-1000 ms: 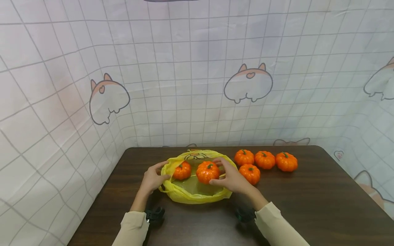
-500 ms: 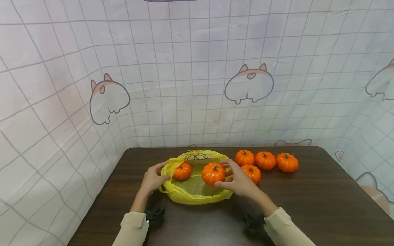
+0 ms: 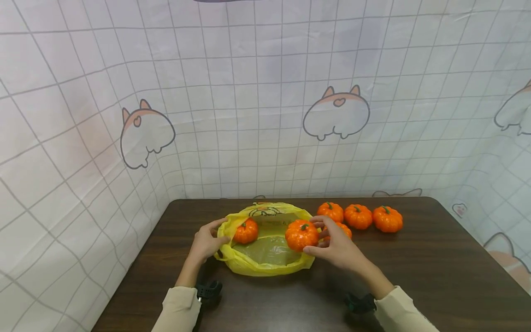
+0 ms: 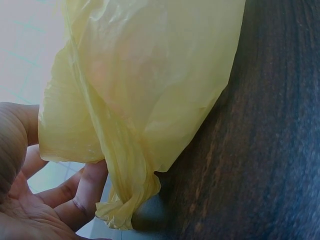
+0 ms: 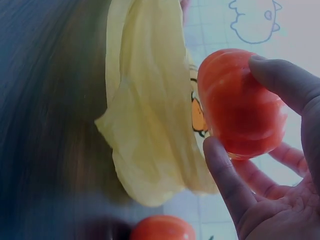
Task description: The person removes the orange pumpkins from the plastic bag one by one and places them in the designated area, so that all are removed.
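Note:
A yellow plastic bag [image 3: 269, 269] lies on the table with its mouth held wide. My left hand [image 3: 206, 240] grips the bag's left rim; in the left wrist view thumb and fingers [image 4: 92, 187] take the thin plastic between them. One small orange pumpkin [image 3: 246, 230] sits inside the bag near that hand. My right hand [image 3: 338, 244] holds another pumpkin [image 3: 301, 235] over the bag's right edge. Seen from the right wrist, the thumb lies on one side of this pumpkin [image 5: 240, 105] and fingers on the other, above the bag [image 5: 150, 115].
Behind and beside the right hand stand several more pumpkins [image 3: 358, 216], one partly hidden by that hand. The dark wooden table [image 3: 415, 276] extends to the right and front. A white gridded cloth [image 3: 249, 115] hangs behind and at the sides.
My right hand has moved to the right with its pumpkin, from over the bag's middle to its right edge. The left hand and the bag have stayed in place.

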The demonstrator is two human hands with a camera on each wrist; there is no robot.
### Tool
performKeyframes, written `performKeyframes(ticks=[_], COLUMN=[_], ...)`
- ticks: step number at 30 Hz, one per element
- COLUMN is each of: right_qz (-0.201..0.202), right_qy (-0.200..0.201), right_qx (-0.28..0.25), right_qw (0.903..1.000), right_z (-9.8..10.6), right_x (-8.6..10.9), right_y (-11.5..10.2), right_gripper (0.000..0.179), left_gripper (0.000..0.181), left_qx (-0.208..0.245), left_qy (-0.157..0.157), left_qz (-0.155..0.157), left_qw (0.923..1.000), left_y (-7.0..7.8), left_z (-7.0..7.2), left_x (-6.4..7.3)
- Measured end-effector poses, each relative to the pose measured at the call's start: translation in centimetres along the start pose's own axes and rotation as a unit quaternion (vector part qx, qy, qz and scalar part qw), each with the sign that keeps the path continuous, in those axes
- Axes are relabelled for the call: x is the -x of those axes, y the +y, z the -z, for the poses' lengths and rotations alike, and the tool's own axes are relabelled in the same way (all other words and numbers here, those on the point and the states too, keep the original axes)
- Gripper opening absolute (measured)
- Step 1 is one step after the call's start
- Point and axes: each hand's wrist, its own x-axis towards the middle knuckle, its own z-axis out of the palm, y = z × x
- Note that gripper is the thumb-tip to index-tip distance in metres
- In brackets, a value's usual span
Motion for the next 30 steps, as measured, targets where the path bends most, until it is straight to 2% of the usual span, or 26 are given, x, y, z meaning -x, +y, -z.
performKeyframes(ticks=[10,23,30], right_qz=[0.017,-0.009,-0.009], right_qy=[0.015,0.005,0.006], right_qx=[0.011,0.044,0.057], right_qw=[0.9997,0.9990,0.9983], right_z=[2.1,4.9,6.4], right_x=[0.9,1.1,1.4], right_y=[0.6,0.9,1.2], right_gripper=[0.069,0.072,0.073], left_gripper=[0.058,0.057,0.057], left_qx=[-0.003,-0.002,0.000], left_qy=[-0.003,-0.002,-0.001], left_qz=[0.005,0.002,0.005], left_qw=[1.0000,1.0000,1.0000], left_y=[0.0,0.1,-0.1], left_z=[0.0,0.0,0.1], left_x=[0.1,0.0,0.0])
